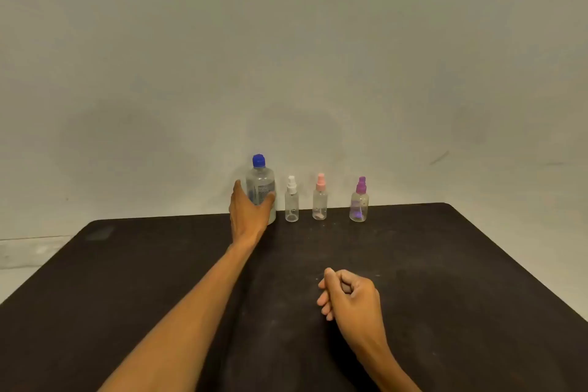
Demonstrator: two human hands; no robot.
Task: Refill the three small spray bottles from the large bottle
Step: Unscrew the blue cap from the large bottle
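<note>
I've got the pale wall [286,57] filling the top of my view, and below it the dark counter [159,280] spreading toward me. At the counter's far edge stands the large bottle [261,183], clear with a blue cap, upright, and my left hand [248,213] is wrapped around its lower body, thumb on one side and fingers on the other. My right hand [350,294] sits nearer to me over the counter, well apart from the bottles, fingers curled in and holding nothing. Just to the right of the large bottle runs the row of three small spray bottles, all upright with their tops on: the purple-topped bottle [359,204] farthest right, the pink-topped bottle [319,200] in the middle, the white-topped bottle [291,204] just beside the large one.
</note>
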